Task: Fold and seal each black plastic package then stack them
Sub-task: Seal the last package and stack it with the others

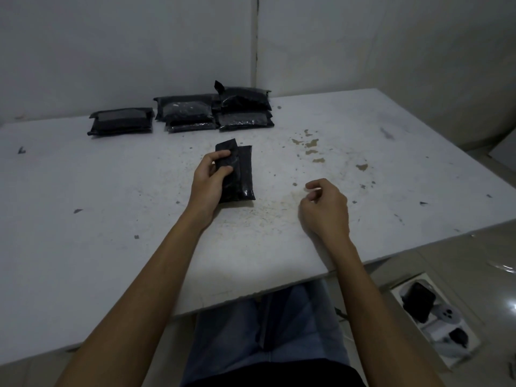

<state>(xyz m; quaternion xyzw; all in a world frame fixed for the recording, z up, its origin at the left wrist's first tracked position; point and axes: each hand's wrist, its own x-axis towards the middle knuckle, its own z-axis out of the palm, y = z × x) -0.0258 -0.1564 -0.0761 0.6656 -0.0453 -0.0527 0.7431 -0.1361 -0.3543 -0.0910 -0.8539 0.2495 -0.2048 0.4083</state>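
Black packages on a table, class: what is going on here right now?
A seated person is working on one black package at a white table. The left hand grips its folded flap, while the right hand hangs loosely curled beside it, holding nothing. Further back, other black packages lie in low stacks, with a separate one to their left.

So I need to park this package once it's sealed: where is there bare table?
Bare table lies left of the left hand, and right of the right hand toward the far edge. The back is crowded: stacked packages and a single package by the wall.
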